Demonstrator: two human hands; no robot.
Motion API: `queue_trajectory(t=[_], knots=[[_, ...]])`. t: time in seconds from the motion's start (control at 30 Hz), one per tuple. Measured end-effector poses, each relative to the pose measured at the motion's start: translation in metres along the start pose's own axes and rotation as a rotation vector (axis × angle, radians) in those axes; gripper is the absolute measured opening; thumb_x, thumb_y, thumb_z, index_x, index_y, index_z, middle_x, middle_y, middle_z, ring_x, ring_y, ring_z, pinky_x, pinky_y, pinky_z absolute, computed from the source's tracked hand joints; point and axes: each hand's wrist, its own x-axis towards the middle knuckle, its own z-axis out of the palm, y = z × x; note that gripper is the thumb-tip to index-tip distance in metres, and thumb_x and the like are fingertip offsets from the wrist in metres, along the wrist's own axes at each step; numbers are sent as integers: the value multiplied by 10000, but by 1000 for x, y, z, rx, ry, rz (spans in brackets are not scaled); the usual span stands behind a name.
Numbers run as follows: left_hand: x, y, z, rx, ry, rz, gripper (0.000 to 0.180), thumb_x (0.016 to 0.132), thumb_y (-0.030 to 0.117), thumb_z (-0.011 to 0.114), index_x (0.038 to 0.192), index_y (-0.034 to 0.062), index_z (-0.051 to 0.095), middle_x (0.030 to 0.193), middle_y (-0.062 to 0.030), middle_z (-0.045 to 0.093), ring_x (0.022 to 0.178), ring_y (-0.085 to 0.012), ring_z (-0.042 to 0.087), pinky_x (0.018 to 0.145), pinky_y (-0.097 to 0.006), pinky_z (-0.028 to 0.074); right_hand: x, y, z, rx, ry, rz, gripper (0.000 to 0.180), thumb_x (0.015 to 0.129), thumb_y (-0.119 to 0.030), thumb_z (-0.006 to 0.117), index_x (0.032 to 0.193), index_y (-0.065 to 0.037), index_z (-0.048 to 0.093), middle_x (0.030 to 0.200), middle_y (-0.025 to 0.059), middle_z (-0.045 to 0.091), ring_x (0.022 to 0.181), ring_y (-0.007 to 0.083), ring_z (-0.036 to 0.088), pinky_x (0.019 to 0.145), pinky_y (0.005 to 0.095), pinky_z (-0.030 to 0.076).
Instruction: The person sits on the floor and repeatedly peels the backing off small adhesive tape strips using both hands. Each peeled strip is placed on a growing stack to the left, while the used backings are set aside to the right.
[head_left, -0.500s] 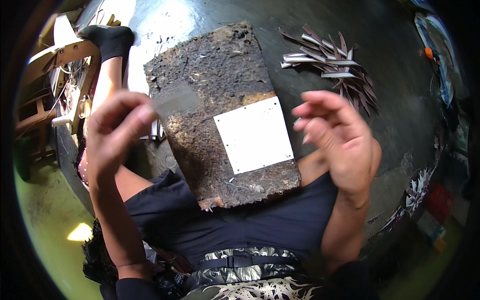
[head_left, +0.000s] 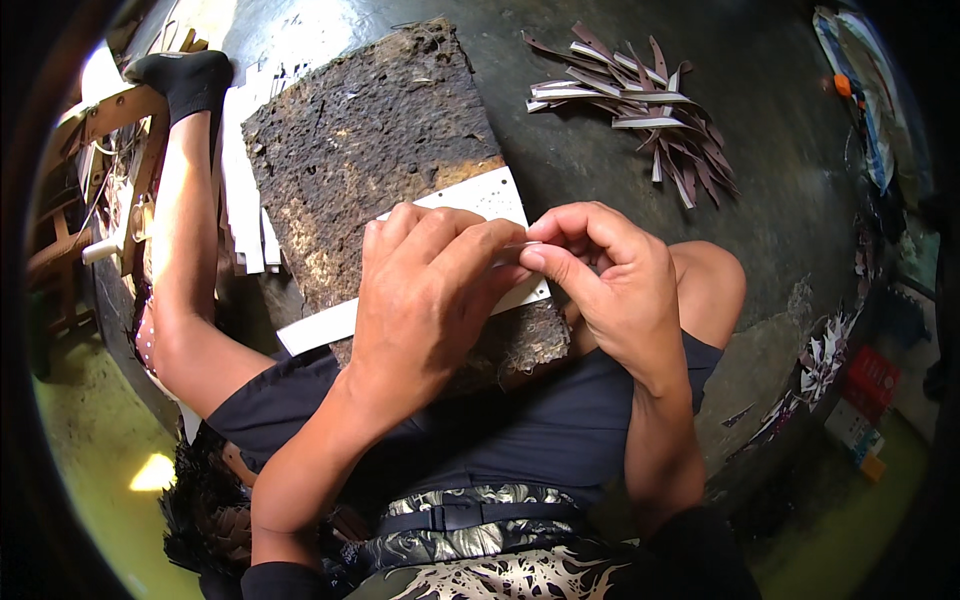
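My left hand (head_left: 425, 285) is closed over the board, gripping a flat white strip (head_left: 318, 328) whose end sticks out to the left below the hand. My right hand (head_left: 615, 285) pinches thumb and forefinger together, its tips meeting the left fingertips. A thin pale edge shows between them; what the right fingers hold is too small to make out. Beneath both hands lies a white square plate (head_left: 490, 192) with small dark holes near its edges, partly covered. It rests on a rough, dark, crumbly board (head_left: 370, 130) lying across my lap.
A heap of brown and white strips (head_left: 640, 105) lies on the dark floor at far right. Long white strips (head_left: 243, 190) lie left of the board, beside my outstretched leg. Wooden framing (head_left: 110, 125) stands at far left. A red box (head_left: 870, 380) is at the right edge.
Both hands have come together over the white plate from either side. The strip in my left hand has swung to point lower left. The board and floor heap appear shifted left and up in view.
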Motion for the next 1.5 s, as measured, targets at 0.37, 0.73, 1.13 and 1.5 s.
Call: queue_trajectory(t=[0.37,0.73,1.13,1.5], knots=[[-5,-2,4,21,39,8,260,868,179,941,1119,175,871,977,8,686,900,-228,632,816,-413,455,7,17,-7,446,-80,200,123,1101,-104,781,1140,13,792,953,-17,754,818,8,637,714,191,524],[-7,-6,6,-6,45,73,309,874,144,941,1174,128,870,998,-31,694,866,-231,634,780,-392,514,6,14,3,338,9,236,201,1115,-194,789,1105,7,790,851,-50,701,729,-6,581,630,188,482],[-6,-6,9,37,40,108,320,871,150,940,1180,118,862,1009,-34,697,864,-234,631,768,-383,521,8,25,10,294,29,131,203,1157,-187,719,1115,11,734,882,-42,683,787,19,583,684,214,492],[-8,-8,9,20,95,77,287,845,130,963,1121,128,882,966,-19,700,836,-218,617,737,-368,509,6,37,28,370,80,122,278,1179,-256,691,1103,12,700,915,-13,694,850,26,586,729,241,511]])
